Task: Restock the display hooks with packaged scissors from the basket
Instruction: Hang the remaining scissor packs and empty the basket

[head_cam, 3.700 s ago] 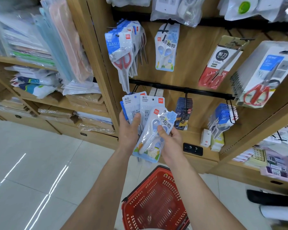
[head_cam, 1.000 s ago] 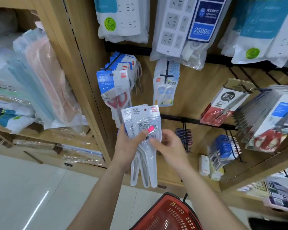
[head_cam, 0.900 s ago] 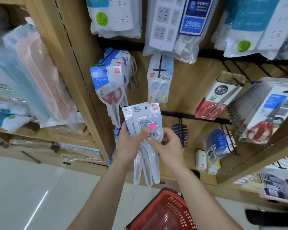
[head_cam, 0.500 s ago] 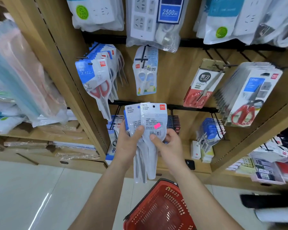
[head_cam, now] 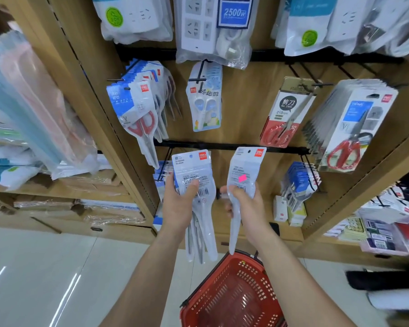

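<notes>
The right hand grips one scissors pack round its middle, thumb across the front just below a pink sticker. The left hand clasps a stack of packs, held apart from the single one. Both are upright in front of the lower black rail. The red basket sits below, between the forearms.

packs of scissors hang on black hooks across a wooden display panel, bagged power strips along its top edge, small boxes on its bottom ledge.
</notes>
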A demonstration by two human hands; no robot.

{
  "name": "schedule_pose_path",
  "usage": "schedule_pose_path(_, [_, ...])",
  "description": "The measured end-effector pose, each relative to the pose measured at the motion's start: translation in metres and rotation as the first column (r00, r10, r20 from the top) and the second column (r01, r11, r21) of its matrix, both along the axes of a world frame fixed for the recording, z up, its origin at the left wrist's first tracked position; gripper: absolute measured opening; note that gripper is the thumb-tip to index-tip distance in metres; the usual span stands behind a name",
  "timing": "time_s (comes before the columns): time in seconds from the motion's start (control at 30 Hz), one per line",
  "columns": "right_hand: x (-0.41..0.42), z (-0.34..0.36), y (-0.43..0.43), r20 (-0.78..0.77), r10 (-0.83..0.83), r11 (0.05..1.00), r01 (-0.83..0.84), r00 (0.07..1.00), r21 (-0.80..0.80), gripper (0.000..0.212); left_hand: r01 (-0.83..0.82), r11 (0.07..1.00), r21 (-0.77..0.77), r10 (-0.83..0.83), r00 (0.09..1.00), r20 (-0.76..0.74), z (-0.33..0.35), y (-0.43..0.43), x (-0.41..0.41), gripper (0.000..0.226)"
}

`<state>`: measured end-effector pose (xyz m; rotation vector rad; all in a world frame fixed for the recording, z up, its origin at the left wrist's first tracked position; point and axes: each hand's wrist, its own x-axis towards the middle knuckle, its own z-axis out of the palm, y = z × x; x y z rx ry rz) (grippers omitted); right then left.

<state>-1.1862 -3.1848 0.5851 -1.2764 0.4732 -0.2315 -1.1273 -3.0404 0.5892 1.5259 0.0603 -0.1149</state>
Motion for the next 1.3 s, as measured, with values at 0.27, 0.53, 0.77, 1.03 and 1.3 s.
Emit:
schedule_pose_path(0.27, [-0.032, -0.034, -0.060, -0.217, -0.124, 0.985, 0.146, 0.968, 0.087, 0.033, 0.168, 0.983, 0.073, -0.167, 0.986, -0.020, -0.019, -0.060, -0.020, 0.036])
schedule_pose_path(0.53, [-0.082, -0.132, -0.179, -0.209, -0.374, 0.927, 0.373, 0.904, -0.046, 0.013, 0.351, 0.926, 0.141, -0.330, 0.932, -0.153, -0.088, -0.148, -0.037, 0.037])
schedule_pose_path(0.77, [-0.079, -0.219, -0.265, -0.313, -0.430, 0.899, 0.435, 0.847, -0.058, 0.024, 0.455, 0.881, 0.129, -0.421, 0.878, -0.227, -0.164, -0.207, -0.037, 0.036])
schedule_pose_path(1.03, [-0.044, -0.280, -0.304, -0.275, -0.477, 0.878, 0.467, 0.835, -0.105, 0.012, 0.382, 0.922, 0.060, -0.362, 0.907, -0.215, -0.230, -0.244, -0.018, 0.036])
schedule_pose_path(1.3, [-0.019, -0.306, -0.312, -0.209, -0.526, 0.851, 0.514, 0.825, -0.111, 0.025, 0.359, 0.933, 0.024, -0.345, 0.911, -0.228, -0.264, -0.255, -0.002, 0.040])
